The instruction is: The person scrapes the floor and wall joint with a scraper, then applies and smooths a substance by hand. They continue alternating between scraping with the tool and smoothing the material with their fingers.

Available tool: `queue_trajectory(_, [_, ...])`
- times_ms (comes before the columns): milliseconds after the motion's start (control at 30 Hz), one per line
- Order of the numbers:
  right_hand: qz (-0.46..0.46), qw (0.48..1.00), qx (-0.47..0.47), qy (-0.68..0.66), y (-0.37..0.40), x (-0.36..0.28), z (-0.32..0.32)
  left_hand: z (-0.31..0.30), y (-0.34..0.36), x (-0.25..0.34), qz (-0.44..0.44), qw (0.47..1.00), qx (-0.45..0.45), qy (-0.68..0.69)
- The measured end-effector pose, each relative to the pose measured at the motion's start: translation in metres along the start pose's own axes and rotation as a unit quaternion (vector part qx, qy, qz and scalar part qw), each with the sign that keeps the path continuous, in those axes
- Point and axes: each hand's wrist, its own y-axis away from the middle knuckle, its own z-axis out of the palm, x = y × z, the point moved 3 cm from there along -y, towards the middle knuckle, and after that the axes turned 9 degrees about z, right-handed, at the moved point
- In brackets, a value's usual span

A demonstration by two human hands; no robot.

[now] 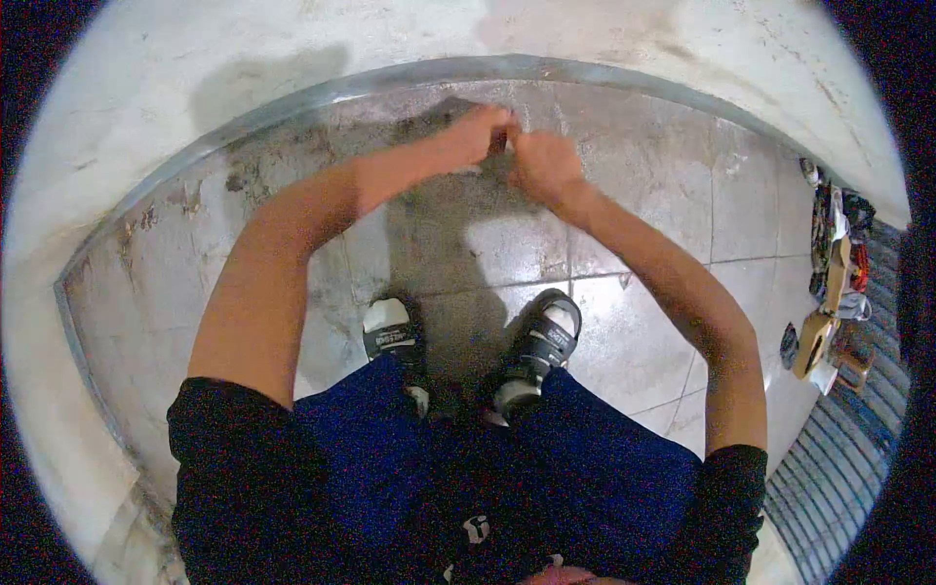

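Observation:
Both arms reach forward over the floor, and the hands meet in front of the wall. My left hand [478, 135] is closed, its fingertips close against those of the other hand. My right hand [546, 166] is curled closed beside it, a little nearer to me. A small dark patch shows between the two hands; whether it is a thing or shadow I cannot make out. Whatever the fingers pinch, if anything, is hidden.
Below lies a stained tile floor [643, 234], bounded by a grey skirting [507, 68] and a pale wall [419, 29]. My feet stand in dark sandals [554, 336]. At right, mixed clutter [837, 273] with cardboard lies beside a ribbed metal shutter [848, 448].

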Motion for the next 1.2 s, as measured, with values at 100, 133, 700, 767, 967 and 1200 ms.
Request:
queue_trajectory(100, [0.007, 1.000, 0.023, 0.017, 0.001, 0.000, 0.003, -0.002, 0.003, 0.011, 0.178, 0.971, 0.019, -0.161])
queue_trajectory(133, [0.003, 0.999, 0.022, 0.023, 0.005, -0.001, 0.010, -0.001, 0.009, 0.023, 0.278, 0.932, 0.038, -0.231])
queue_trajectory(700, [0.001, 0.997, 0.037, 0.061, 0.017, -0.004, 0.038, 0.013, 0.011, 0.025, 0.095, 0.847, -0.205, -0.480])
queue_trajectory(767, [-0.003, 0.997, 0.038, 0.072, 0.037, -0.006, 0.050, 0.025, 0.027, 0.004, 0.173, 0.854, -0.121, -0.476])
queue_trajectory(967, [0.005, 0.997, 0.057, 0.060, 0.009, 0.008, 0.019, 0.006, -0.016, -0.005, 0.186, 0.888, -0.099, -0.409])
queue_trajectory(1200, [0.009, 0.996, 0.054, 0.076, 0.042, 0.010, 0.028, 0.037, 0.016, 0.003, 0.249, 0.914, -0.013, -0.321])
